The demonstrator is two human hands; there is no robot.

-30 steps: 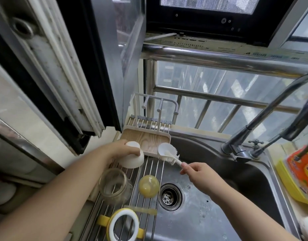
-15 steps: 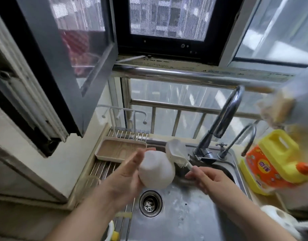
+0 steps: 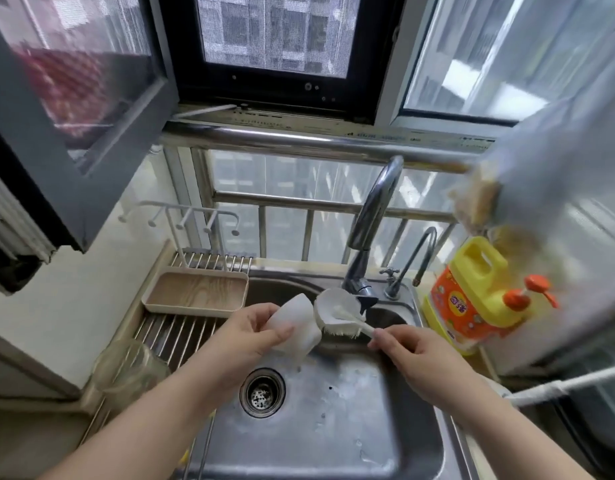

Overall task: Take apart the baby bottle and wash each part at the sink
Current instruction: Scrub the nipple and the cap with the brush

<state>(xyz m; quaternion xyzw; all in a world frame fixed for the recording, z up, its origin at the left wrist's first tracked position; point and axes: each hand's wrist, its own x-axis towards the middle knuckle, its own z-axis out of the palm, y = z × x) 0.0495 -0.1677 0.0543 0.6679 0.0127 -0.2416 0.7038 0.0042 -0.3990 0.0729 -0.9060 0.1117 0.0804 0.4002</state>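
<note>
Over the steel sink [image 3: 334, 427], the left hand [image 3: 250, 336] grips a white bottle cap [image 3: 295, 323], with the fingers and thumb curled around its side, and holds it tilted above the basin. The right hand [image 3: 411, 355] pinches the thin white handle of a white dish brush [image 3: 337, 315]; the brush head is just beside the cap, and its bristles point down toward the basin. I cannot tell if the brush head touches the cap. Below the two hands is the round drain [image 3: 262, 393] in the wet bottom of the sink. On the wire drying rack [image 3: 167, 332] at the left of the sink lies the clear glass bottle body [image 3: 131, 370], on its side, well apart from the cap. Behind it on the same rack stands a shallow tray with a wood pattern [image 3: 197, 292]. The curved faucet [image 3: 372, 220] rises behind the brush, with a smaller tap [image 3: 411, 261] beside it. A yellow and orange detergent jug with a pump [image 3: 479, 292] stands at the right of the sink.
</note>
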